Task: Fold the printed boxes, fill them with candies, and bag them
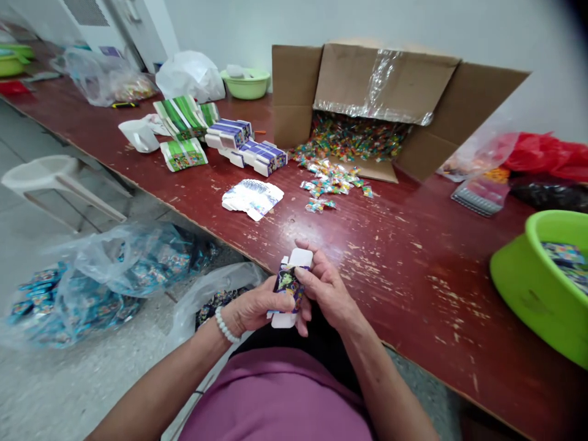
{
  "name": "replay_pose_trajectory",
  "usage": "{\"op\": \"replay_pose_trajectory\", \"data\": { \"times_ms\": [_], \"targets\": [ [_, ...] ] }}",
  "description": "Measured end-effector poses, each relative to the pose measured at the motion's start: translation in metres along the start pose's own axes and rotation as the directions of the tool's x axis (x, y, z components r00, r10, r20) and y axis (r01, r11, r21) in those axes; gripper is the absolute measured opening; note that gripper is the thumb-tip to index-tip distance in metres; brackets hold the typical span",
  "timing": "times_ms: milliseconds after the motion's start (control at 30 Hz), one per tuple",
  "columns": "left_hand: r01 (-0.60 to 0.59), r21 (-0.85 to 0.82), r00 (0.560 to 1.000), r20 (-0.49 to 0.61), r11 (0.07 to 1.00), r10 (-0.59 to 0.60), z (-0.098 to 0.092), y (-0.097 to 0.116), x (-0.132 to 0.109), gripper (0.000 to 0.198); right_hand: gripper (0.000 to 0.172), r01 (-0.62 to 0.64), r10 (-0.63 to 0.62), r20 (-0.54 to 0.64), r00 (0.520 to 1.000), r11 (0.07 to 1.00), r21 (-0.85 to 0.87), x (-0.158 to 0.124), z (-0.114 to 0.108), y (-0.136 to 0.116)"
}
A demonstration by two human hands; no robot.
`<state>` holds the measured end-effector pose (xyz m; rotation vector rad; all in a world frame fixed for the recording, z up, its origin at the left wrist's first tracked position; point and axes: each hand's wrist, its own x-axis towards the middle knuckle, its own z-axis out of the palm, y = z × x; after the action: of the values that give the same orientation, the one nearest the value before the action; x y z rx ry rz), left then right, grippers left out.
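Observation:
Between my two hands, just off the table's front edge, is a small printed carton [288, 282] with white end flaps sticking out at top and bottom. My left hand [261, 304], with a beaded bracelet at the wrist, grips its left side, thumb across the front. The fingers of my right hand [328, 288] wrap the right side, with the thumb pressed near the upper edge. Ahead lies a fanned stack of flat white cartons [253, 198]. Small wrapped candies [333, 177] spill from a cardboard box [386, 86] lying open on its side.
Strapped bundles of purple cartons [263, 157] and green cartons [184, 154] sit beside a white mug [138, 136]. A green basin [528, 275] stands at right. Bags of blue packets [151, 263] lie on the floor near a white stool [50, 171].

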<state>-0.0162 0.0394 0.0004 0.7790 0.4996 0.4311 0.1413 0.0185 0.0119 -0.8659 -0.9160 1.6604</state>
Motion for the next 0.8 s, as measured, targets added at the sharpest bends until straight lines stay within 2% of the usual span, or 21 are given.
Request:
{"op": "replay_pose_trajectory", "data": {
  "times_ms": [133,267,333,433,500,600,633,700,800],
  "targets": [
    [-0.053,0.078,0.985,-0.158,0.996,0.065,0.004,-0.002,0.000,0.037,0.059,0.036,-0.035,-0.041,0.999,0.999,0.009,-0.003,0.003,0.000],
    [-0.082,0.137,0.944,-0.308,0.987,0.121,0.007,-0.002,0.002,0.035,0.033,0.042,-0.047,-0.088,0.995,0.997,-0.058,-0.003,0.003,0.007],
    [-0.108,0.171,0.922,-0.352,0.979,0.163,0.007,-0.002,0.004,0.034,0.027,0.031,-0.046,-0.160,0.986,0.995,-0.093,-0.002,0.001,0.013],
    [-0.116,0.280,0.899,-0.378,0.953,0.220,0.008,0.000,0.005,0.031,0.028,0.072,-0.138,-0.300,0.944,0.973,-0.219,-0.001,-0.005,0.017],
    [-0.148,0.333,0.877,-0.391,0.931,0.279,0.011,0.000,0.004,0.034,0.028,0.082,-0.189,-0.341,0.921,0.948,-0.306,0.000,-0.009,0.016],
    [-0.244,0.361,0.806,-0.441,0.900,0.395,0.016,-0.002,0.001,0.052,0.040,0.087,-0.207,-0.400,0.893,0.951,-0.297,0.002,-0.010,0.016],
    [-0.264,0.377,0.780,-0.459,0.888,0.426,0.017,-0.004,0.000,0.060,0.044,0.104,-0.217,-0.412,0.885,0.955,-0.279,0.002,-0.009,0.017],
    [-0.281,0.424,0.741,-0.474,0.861,0.476,0.019,-0.007,0.000,0.067,0.040,0.153,-0.251,-0.394,0.884,0.953,-0.263,0.003,-0.007,0.021],
    [-0.290,0.495,0.726,-0.443,0.819,0.525,0.016,-0.009,0.000,0.052,0.029,0.203,-0.283,-0.328,0.901,0.945,-0.257,0.003,-0.007,0.026]
  ]
}}
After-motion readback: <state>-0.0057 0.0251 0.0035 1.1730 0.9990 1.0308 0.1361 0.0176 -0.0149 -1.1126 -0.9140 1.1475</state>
